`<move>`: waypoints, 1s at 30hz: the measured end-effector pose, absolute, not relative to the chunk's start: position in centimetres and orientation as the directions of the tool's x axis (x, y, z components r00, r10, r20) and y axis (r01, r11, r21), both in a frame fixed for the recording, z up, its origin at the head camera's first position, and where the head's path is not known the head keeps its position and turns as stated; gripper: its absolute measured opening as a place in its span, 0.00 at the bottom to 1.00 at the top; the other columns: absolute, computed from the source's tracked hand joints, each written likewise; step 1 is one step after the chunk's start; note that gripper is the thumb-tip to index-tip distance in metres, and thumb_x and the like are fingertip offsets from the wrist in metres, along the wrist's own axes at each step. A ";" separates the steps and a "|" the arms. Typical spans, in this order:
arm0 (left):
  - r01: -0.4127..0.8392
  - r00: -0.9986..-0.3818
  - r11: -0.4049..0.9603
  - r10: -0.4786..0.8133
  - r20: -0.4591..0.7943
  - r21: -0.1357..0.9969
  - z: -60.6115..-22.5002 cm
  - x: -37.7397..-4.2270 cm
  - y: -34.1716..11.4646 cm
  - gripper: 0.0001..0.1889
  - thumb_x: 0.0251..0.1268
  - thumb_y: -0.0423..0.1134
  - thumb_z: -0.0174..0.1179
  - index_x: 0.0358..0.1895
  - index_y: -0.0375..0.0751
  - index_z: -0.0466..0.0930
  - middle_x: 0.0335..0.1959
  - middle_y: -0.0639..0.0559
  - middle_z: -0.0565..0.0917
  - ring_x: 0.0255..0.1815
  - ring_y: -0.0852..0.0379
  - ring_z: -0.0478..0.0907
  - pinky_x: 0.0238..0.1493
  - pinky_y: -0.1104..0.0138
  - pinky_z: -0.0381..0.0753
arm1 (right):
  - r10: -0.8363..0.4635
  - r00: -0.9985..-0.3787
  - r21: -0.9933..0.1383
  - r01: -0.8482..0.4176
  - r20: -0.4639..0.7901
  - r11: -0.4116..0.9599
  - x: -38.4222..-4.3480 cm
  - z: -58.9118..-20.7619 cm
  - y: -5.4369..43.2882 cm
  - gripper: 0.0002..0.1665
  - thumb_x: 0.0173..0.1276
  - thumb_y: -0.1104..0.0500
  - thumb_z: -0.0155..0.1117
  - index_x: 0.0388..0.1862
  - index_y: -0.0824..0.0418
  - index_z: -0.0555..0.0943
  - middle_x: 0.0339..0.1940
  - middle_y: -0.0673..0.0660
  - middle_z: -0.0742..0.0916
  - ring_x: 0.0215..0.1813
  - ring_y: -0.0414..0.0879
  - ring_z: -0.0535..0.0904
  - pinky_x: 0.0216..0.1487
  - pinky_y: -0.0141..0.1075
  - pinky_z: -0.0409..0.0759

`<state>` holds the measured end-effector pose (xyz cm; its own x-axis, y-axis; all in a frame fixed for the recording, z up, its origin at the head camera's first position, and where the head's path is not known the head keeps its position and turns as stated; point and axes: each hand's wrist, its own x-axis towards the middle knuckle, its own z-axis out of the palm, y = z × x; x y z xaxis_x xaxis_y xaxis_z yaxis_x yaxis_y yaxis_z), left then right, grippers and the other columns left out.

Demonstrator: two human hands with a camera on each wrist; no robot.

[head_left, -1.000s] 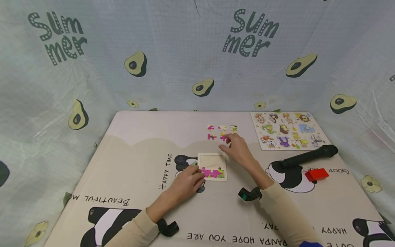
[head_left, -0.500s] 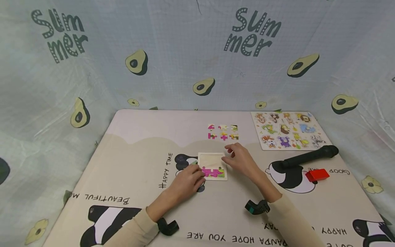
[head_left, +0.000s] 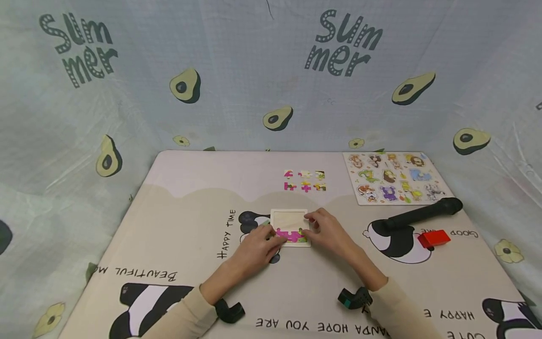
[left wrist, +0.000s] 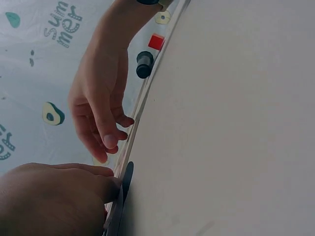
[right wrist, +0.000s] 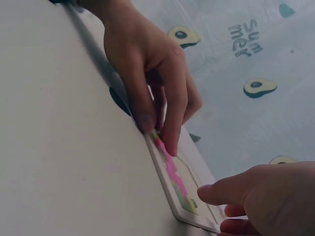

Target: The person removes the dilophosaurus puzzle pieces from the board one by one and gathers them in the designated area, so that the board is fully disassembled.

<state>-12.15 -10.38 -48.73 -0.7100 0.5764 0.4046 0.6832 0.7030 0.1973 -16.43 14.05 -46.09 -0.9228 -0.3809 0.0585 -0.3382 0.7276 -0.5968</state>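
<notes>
Pale wooden puzzle frame (head_left: pixel 290 221): pink-and-green bottom row (head_left: pixel 291 236) seemingly filled; six multicoloured pieces (head_left: pixel 306 187) remain outside. Left grip (head_left: pixel 255 247) pinches the frame; right grip (head_left: pixel 328 230), relaxed, holds nothing.

- an animal-picture board (head_left: pixel 397 179) at the far right;
- a black microphone (head_left: pixel 423 214) (lying aslant) near it;
- a red block (head_left: pixel 434 238);
- an avocado-print sheet (head_left: pixel 237 56) behind

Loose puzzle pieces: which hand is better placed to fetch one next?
Probably the right hand: it's nearer the loose pieces, while the left hand holds the near left corner of the puzzle frame.
</notes>
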 end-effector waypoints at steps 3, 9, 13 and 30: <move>0.689 -0.704 0.703 0.591 0.394 0.177 -48.9 -12.2 -10.5 0.12 0.68 0.40 0.64 0.52 0.57 0.87 0.38 0.52 0.77 0.39 0.57 0.71 0.39 0.65 0.74 | -0.397 -0.916 -0.595 -0.353 0.062 0.722 -16.1 -46.3 13.9 0.23 0.62 0.56 0.74 0.53 0.66 0.83 0.43 0.56 0.81 0.40 0.43 0.75 0.41 0.34 0.76; 0.688 -0.703 0.708 0.597 0.386 0.158 -48.9 -12.2 -10.6 0.12 0.69 0.41 0.63 0.53 0.58 0.87 0.39 0.51 0.77 0.40 0.56 0.71 0.40 0.64 0.74 | -0.419 -0.903 -0.571 -0.394 0.095 0.720 -15.9 -46.7 13.8 0.15 0.61 0.56 0.75 0.43 0.62 0.87 0.44 0.55 0.81 0.40 0.41 0.76 0.41 0.34 0.78; 0.685 -0.707 0.711 0.594 0.384 0.162 -48.9 -12.2 -10.5 0.13 0.69 0.41 0.63 0.53 0.58 0.87 0.39 0.51 0.77 0.40 0.56 0.71 0.39 0.64 0.74 | -0.432 -0.896 -0.560 -0.411 0.103 0.719 -15.8 -46.7 13.9 0.10 0.61 0.56 0.76 0.38 0.60 0.88 0.44 0.55 0.81 0.40 0.42 0.76 0.41 0.35 0.78; 0.667 -0.725 0.724 0.579 0.372 0.173 -49.0 -12.1 -10.2 0.12 0.69 0.41 0.63 0.53 0.57 0.87 0.37 0.54 0.74 0.39 0.58 0.68 0.40 0.66 0.70 | -0.427 -0.904 -0.580 -0.355 0.013 0.733 -15.6 -46.7 13.8 0.15 0.56 0.53 0.79 0.37 0.59 0.85 0.45 0.54 0.78 0.41 0.42 0.72 0.43 0.34 0.73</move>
